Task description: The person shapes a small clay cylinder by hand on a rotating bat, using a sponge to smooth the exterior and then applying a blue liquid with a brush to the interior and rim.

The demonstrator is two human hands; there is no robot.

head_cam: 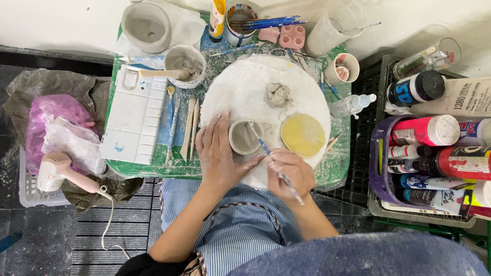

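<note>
1. The right hand (291, 172) pinches a thin blue-handled brush (274, 164) between thumb and fingers; this grip is closed on the shaft about halfway along, and the handle's tail pokes out past the hand toward the person's lap.
2. The brush tip reaches up and left from that grip into a small grey clay cup (244, 137); the bristles are hidden inside or behind the rim, so I cannot tell whether they touch clay.
3. The left hand (220, 155) lies with fingers spread flat just left of the cup, its thumb stretching toward the right hand; whether the fingers actually press the cup wall is hard to make out.
4. Cup and hands sit on a round white board (243, 88) on the green counter (147, 169).
5. Just right of the brush grip lies a flat yellow disc (303, 134); beyond it, a grey clay lump (278, 94).
6. Left of the left hand lie wooden modelling tools (191, 129) and a white paint palette (137, 118).
7. Further off, a tub of grey slip (185, 65) and a cup of brushes (241, 17) stand at the far edge.
8. Far right, a crate of paint bottles (439, 151) is cut off by the frame.
9. Far left, a pink hair dryer (59, 171) rests on a bag.
</note>
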